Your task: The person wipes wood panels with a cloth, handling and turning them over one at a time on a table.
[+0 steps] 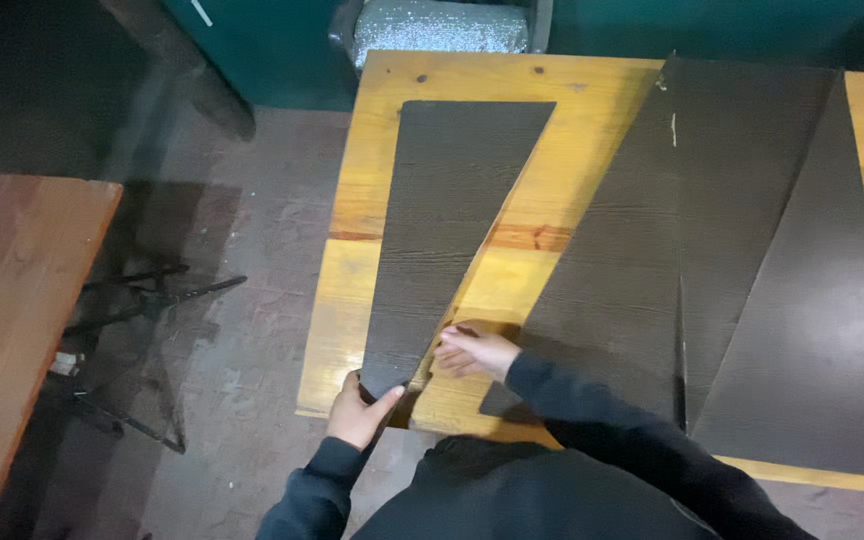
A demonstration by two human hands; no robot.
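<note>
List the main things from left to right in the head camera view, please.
Reddish wooden bench → black metal stand on the floor → left hand → tapered dark panel → right hand → large dark triangular panels.

dark brown wood-grain panel point(447, 225), yellow table point(572, 100)

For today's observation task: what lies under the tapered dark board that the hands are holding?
The tapered dark board lies on a yellow wooden table, gripped near its narrow end by the left hand. The tabletop beneath it is covered.
</note>
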